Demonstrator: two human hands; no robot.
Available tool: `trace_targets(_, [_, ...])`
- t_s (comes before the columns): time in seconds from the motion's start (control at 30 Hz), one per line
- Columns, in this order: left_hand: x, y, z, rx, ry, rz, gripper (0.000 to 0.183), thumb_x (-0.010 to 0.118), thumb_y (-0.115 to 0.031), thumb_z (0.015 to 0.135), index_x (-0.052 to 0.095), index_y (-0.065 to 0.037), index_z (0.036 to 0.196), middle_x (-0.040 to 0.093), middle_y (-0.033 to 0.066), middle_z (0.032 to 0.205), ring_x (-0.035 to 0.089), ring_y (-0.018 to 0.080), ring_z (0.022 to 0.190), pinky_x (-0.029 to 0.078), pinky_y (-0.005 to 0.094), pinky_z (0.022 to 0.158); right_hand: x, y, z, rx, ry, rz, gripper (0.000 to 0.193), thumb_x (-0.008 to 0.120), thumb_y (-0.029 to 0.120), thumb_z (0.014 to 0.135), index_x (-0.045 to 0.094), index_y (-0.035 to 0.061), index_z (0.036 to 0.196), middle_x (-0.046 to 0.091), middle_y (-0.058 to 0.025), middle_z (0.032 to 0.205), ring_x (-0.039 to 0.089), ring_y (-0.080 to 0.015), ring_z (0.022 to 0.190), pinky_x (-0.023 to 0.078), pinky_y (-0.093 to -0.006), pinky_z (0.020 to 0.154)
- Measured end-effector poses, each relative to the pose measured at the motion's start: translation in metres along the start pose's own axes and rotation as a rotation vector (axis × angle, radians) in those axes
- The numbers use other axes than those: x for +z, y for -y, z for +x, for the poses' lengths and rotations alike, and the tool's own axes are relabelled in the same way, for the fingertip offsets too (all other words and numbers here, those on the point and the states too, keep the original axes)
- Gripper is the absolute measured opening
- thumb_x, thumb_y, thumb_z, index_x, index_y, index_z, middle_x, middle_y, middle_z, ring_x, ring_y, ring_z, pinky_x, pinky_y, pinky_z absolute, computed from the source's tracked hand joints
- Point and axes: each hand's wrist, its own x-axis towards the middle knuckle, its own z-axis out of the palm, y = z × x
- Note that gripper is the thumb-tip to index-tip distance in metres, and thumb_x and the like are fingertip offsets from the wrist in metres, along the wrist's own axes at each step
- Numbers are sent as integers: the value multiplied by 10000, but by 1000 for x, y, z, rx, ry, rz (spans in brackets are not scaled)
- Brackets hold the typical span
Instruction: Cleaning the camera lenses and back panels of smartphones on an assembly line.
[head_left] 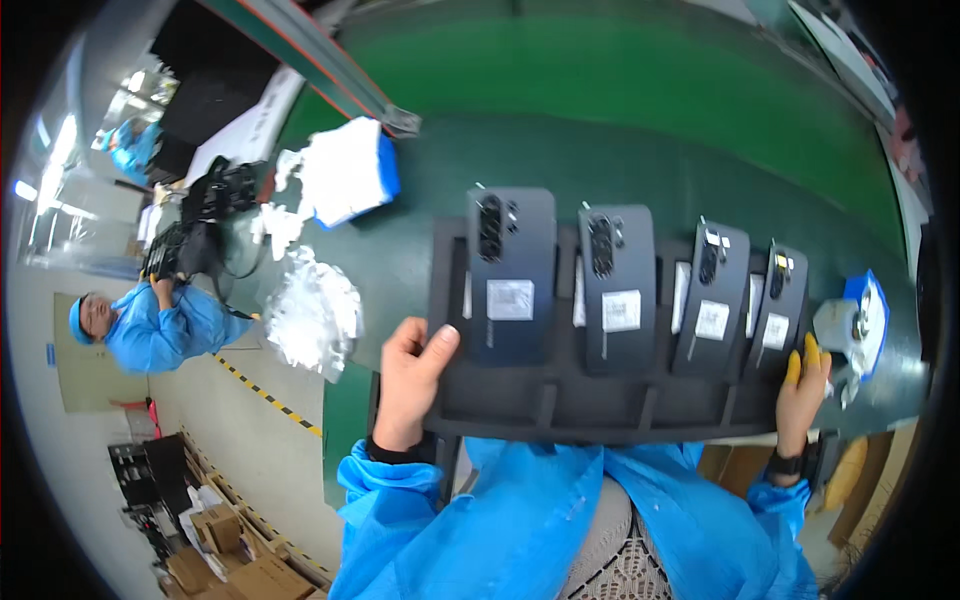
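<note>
A black tray [600, 405] with four dark phones [510, 275] lies over the green table [620, 100], its long side running from 9 to 3 o'clock. The left hand [410, 385] grips its 9 o'clock end, thumb on top. The right hand [800, 395], yellow fingertips [812, 352] curled, holds the 3 o'clock end. Both are equally near

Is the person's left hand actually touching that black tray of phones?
Touching. The head view shows the left hand gripping the black tray's left end, thumb pressed on top.
</note>
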Motion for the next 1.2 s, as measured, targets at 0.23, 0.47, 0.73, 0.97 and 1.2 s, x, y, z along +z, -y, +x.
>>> trace_targets(0.23, [3,6,9,321,-12,150,321,776,-276,818,631,10,815,463,18,740,445,117,673,379,290,597,31,-71,3,49,12,280,342,538,97,988,521,-56,1293,557,-198,1287,482,-337,1245,348,-391,1064])
trace_targets(0.47, [-10,7,10,379,-161,193,369,727,-316,865,625,36,824,475,59,777,447,147,665,384,304,601,78,-60,90,-231,-81,268,298,474,-59,923,508,-108,1215,533,-225,1215,521,-374,1138,419,-375,986])
trace_targets(0.73, [19,-16,56,486,-191,164,264,716,-246,871,652,10,883,595,103,859,581,212,813,453,364,716,63,6,140,-160,-139,3,406,590,130,922,544,-4,1303,549,-259,1277,477,-420,1230,387,-451,1039])
trace_targets(0.97, [7,2,72,354,-129,-79,279,693,-226,908,574,2,799,472,-38,734,414,47,681,353,234,597,46,64,139,-44,-95,51,318,560,134,899,629,-26,1165,634,-261,1065,588,-432,1011,476,-484,878])
trace_targets(1.2, [9,-4,46,357,-98,-60,227,652,-208,944,582,-17,844,494,-48,764,403,35,692,337,212,614,41,53,117,6,-271,228,292,552,61,894,618,-46,1158,611,-232,1072,560,-410,1038,435,-451,928])
